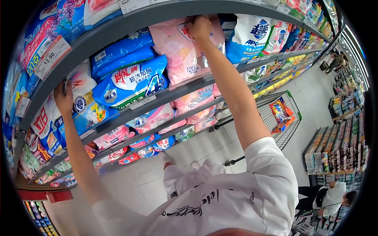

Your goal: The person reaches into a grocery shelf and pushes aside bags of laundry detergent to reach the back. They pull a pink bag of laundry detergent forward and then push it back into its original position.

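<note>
My right hand (201, 28) is closed on the upper part of a pink detergent bag (181, 59), which stands on the shelf with "120" printed low on its front. Over at the left, my left hand (63, 98) touches a white and blue bag (82, 94); its fingertips are partly hidden, so its grip is unclear. Between the two hands, a blue bag (134, 82) marked with a "4" leans forward at the shelf edge, in front of other blue bags (122, 49). A white and blue bag (248, 37) stands right of the pink one.
Below are more shelves of bags, with a grey shelf edge (138, 103) running across. A shopping cart (291, 114) holding an orange bag (278, 111) stands at the right. A person (332, 198) is at the lower right; display racks (334, 147) stand beyond the aisle.
</note>
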`<state>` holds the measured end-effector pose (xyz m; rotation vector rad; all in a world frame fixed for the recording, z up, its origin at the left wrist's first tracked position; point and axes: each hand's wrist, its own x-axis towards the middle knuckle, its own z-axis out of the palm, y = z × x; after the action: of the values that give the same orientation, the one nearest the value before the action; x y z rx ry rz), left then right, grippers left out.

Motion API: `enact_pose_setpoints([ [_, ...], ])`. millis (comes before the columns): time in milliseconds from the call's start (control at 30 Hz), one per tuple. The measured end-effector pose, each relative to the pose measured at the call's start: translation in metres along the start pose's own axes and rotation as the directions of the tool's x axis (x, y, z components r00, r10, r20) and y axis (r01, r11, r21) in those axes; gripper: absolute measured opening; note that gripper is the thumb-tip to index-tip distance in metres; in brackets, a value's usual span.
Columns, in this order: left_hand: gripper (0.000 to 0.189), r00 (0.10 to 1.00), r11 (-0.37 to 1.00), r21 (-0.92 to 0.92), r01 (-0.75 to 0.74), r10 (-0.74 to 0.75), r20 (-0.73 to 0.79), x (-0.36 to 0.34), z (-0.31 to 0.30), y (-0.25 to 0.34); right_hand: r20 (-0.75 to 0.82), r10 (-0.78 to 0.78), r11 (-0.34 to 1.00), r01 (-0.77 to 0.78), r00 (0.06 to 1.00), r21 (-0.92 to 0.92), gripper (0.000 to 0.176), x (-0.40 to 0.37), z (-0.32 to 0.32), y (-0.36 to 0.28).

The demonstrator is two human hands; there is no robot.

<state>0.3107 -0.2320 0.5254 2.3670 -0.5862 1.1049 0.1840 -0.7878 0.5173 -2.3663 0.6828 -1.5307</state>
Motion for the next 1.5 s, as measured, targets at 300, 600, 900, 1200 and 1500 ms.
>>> enact_pose_setpoints([
  [300,0.052,1.0,1.0,0.006,0.005,-0.005,0.007,0.001,0.001,-0.002,-0.038,-0.012,1.0,0.012,0.999,-0.005,0.032,-0.001,-0.004,-0.003],
  [600,0.053,1.0,1.0,0.016,0.004,-0.004,0.024,0.001,0.001,-0.006,-0.013,0.01,1.0,-0.01,1.0,-0.011,0.036,0.0,-0.004,-0.003],
  [900,0.055,0.999,0.999,0.032,0.026,-0.027,0.028,0.001,0.003,-0.007,-0.044,0.0,1.0,-0.001,0.999,-0.021,0.039,-0.001,-0.004,-0.004],
  [1200,0.055,1.0,0.999,0.026,0.025,-0.026,0.016,0.0,0.003,-0.006,-0.112,-0.037,0.999,0.039,0.993,0.022,0.035,-0.002,-0.004,-0.003],
  [1500,0.051,0.999,0.998,0.05,-0.03,0.032,-0.031,0.0,0.002,-0.006,-0.033,-0.045,0.998,0.046,0.998,0.041,0.029,0.0,-0.004,0.0],
])
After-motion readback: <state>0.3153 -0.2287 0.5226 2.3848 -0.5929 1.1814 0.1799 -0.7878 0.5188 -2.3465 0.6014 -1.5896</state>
